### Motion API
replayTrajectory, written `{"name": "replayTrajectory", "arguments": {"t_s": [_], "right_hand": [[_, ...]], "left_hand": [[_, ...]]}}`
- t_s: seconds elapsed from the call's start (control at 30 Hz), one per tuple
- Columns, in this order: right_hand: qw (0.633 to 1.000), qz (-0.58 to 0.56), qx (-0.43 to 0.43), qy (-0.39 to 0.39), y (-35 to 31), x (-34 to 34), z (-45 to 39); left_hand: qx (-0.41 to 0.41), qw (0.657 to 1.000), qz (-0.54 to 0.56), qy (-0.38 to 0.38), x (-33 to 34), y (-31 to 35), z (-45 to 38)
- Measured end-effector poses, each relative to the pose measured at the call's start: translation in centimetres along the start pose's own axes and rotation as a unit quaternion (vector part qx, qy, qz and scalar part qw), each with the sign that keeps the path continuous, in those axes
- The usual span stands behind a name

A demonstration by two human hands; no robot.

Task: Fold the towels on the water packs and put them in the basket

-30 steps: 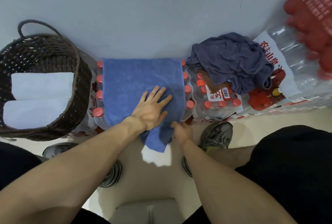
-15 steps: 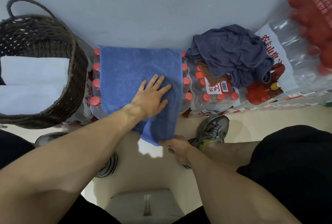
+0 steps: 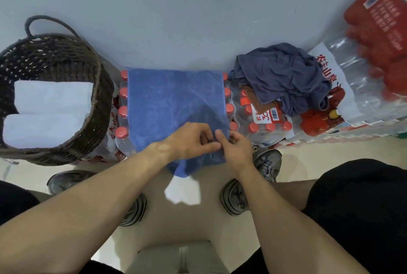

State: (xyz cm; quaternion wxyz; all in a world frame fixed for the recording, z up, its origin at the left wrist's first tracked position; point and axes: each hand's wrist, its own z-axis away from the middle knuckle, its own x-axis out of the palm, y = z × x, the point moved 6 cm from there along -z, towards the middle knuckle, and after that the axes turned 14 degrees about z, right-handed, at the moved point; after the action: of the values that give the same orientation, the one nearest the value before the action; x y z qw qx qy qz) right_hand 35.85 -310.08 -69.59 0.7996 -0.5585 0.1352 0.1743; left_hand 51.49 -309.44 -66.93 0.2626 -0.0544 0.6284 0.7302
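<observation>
A blue towel (image 3: 171, 102) lies spread over a pack of red-capped water bottles (image 3: 122, 112) against the wall, its near end hanging over the front edge. My left hand (image 3: 192, 140) and my right hand (image 3: 234, 147) meet at the towel's near right part, and both pinch the cloth there. A dark woven basket (image 3: 94, 106) stands to the left with two folded white towels (image 3: 52, 97) inside. A crumpled grey-blue towel (image 3: 284, 75) lies on the water pack (image 3: 264, 128) to the right.
The wall runs right behind the packs. More shrink-wrapped water packs (image 3: 363, 89) with red labels are stacked at the far right. My shoes (image 3: 267, 161) stand on the beige floor just in front of the packs, and a grey stool (image 3: 180, 256) sits below me.
My left hand lifted from lying flat on the towel and now pinches it. My right hand rose from the hanging end to meet the left hand at the towel's near right.
</observation>
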Motion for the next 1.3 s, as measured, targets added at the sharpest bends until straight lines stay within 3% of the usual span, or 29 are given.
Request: {"name": "replayTrajectory", "arguments": {"t_s": [0.07,0.2,0.3,0.57,0.7,0.83,0.93,1.0,1.07,1.13,1.2,1.3], "right_hand": [[1.000,-0.018,0.001,-0.019,-1.1,0.2,-0.4],[0.995,-0.051,-0.038,-0.073,-3.7,1.2,-0.5],[0.992,-0.069,-0.027,-0.100,-4.0,1.2,-0.2],[0.976,0.101,-0.014,-0.192,-2.1,3.0,0.8],[0.961,0.141,0.094,-0.219,-1.0,2.9,0.1],[0.941,0.198,0.177,-0.210,-0.8,1.2,-0.5],[0.928,0.266,0.166,-0.202,-2.5,-0.3,-0.8],[0.936,0.279,0.136,-0.165,-4.4,-0.8,-1.1],[0.963,0.209,0.122,-0.121,-6.1,-1.1,-1.2],[0.980,0.084,0.146,-0.103,-7.4,-1.3,-0.8],[0.983,-0.008,0.155,-0.102,-8.5,-1.4,-0.5],[0.980,-0.108,0.145,-0.085,-9.5,-1.4,-0.3]], "left_hand": [[0.004,1.000,0.018,-0.004,0.3,0.1,0.1],[-0.006,0.994,0.085,0.073,-0.7,-0.1,-0.2],[-0.022,0.989,0.129,0.066,-1.6,-0.5,-0.4],[-0.040,0.954,0.237,0.179,-5.4,-0.2,-1.5],[-0.050,0.943,0.264,0.196,-5.7,-0.6,-1.7],[-0.057,0.936,0.275,0.211,-5.6,-1.5,-1.5],[-0.080,0.931,0.250,0.253,-6.1,-2.2,-1.5],[-0.116,0.929,0.201,0.288,-6.5,-2.5,-1.4],[-0.129,0.929,0.155,0.310,-6.8,-2.4,-1.1],[-0.101,0.944,0.169,0.263,-6.4,-1.5,-1.3],[-0.064,0.956,0.247,0.147,-5.2,-0.1,-1.7],[-0.040,0.944,0.327,0.031,-3.5,1.7,-1.6]]}}
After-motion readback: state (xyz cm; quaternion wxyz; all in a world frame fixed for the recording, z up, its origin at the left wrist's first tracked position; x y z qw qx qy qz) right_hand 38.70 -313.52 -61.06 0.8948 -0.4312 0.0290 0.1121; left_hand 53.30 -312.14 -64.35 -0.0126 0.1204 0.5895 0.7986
